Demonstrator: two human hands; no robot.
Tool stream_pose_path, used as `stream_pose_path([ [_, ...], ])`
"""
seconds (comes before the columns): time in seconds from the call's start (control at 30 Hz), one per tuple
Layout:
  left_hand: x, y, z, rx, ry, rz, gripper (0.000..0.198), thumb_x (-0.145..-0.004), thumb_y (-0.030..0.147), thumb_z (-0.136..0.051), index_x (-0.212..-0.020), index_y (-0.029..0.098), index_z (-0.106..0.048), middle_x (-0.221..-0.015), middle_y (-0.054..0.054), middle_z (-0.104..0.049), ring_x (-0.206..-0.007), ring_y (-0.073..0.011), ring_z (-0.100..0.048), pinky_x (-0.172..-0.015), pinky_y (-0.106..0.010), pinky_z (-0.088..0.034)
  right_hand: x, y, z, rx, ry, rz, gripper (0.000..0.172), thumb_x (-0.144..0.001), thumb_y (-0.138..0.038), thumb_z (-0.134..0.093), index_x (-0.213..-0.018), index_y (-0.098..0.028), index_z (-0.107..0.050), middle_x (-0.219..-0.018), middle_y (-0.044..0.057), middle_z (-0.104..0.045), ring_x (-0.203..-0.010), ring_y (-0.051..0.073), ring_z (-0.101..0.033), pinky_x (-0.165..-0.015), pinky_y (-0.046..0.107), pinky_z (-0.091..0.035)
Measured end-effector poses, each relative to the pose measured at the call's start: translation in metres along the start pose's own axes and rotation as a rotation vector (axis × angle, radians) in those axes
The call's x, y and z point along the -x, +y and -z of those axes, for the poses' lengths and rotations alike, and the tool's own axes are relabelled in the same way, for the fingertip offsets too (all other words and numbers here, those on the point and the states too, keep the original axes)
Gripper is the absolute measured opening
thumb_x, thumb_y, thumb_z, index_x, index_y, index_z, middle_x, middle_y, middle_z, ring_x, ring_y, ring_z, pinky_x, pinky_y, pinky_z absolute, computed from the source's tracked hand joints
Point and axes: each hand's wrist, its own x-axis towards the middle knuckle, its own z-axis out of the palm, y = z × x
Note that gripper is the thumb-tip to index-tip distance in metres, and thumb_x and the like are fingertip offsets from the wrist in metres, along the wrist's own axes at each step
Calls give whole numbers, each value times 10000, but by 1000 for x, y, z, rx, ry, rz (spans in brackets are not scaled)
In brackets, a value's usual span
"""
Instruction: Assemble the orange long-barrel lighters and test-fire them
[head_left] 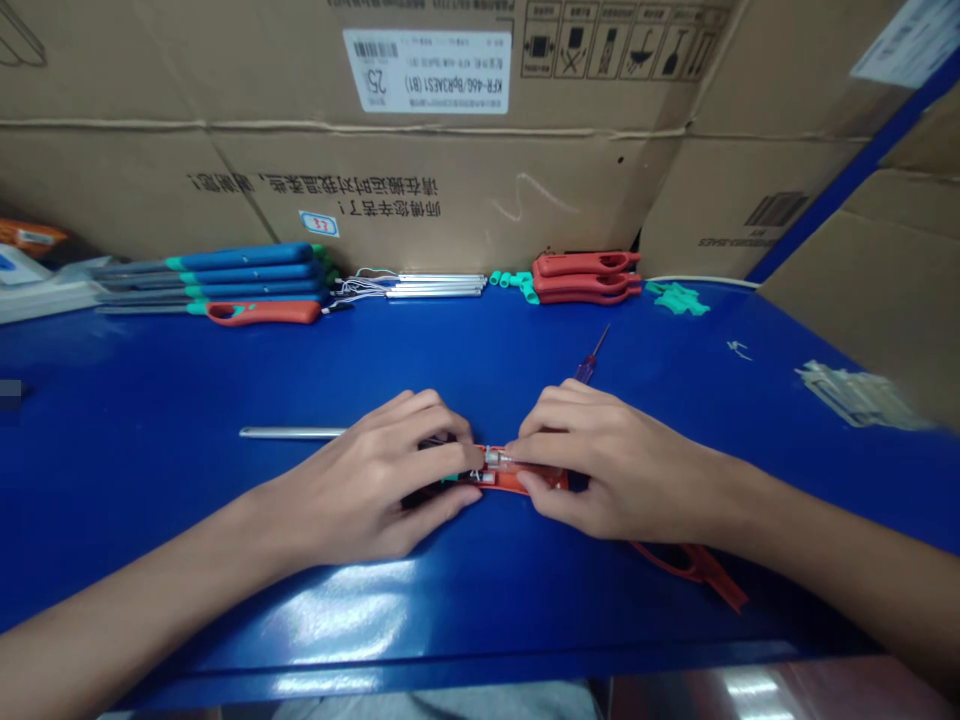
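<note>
Gripping left hand [409, 475]: I have its fingers and thumb closed on the left end of the orange handle shell [516, 487], which sits between both hands, low over the table [187, 560].
Metal tube [292, 433]: it runs leftward from behind that hand; I cannot tell whether it joins the shell. If it does, knocking it could twist the assembly.
Small fittings [495, 459]: they lie inside the shell; uneven fingertip pressure could, I judge, tip them out or pinch a wire.
Right hand [596, 455]: thumb and fingers are clamped on the shell's right end; slackening one side first might let it rock.
Loose red half [697, 570]: it lies partly hidden by the right hand and wrist, where a careless sweep could shove it off the near side.
Blue-handled stack [251, 272]: far left, against the cardboard [525, 200], which walls off the back.
Silver tubes [439, 285]: lined up right of that, wires trailing.
Red handles [585, 280]: piled well beyond the right hand.
Purple screwdriver [586, 368]: just past my right knuckles, blocking a forward reach.
Green pieces [679, 298]: farther right, out of my way.
Clear packets [855, 395]: rightmost, well apart.
</note>
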Motion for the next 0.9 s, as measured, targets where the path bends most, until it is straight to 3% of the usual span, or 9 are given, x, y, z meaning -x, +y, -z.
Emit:
stream_pose_path([
  [0.37,-3,0,2,92,-26,38,184,-897,205,-578,-1069,178,-636,-995,-72,-644,-901,-183,-565,-834,-331,-460,3,0,1,-60,-49,-26,212,-909,-169,-531,-931,-166,-742,-846,49,-654,-828,170,-559,-852,350,-415],
  [0.6,-4,0,1,79,-27,46,275,-897,213,-581,-1166,167,-613,-998,-80,-640,-901,-189,-559,-831,-341,-471,2,-1,5,-73,-95,-32,244,-827,-94,-550,-976,-160,-731,-876,49,-656,-842,172,-552,-882,354,-415],
  [0.9,-3,-1,1,65,-14,26,261,-889,200,-574,-1140,182,-643,-990,-83,-642,-894,-190,-567,-833,-344,-478,3,1,13,-32,-126,-8,236,-805,-148,-563,-998,-157,-698,-904,77,-646,-877,212,-541,-878,394,-421],
])
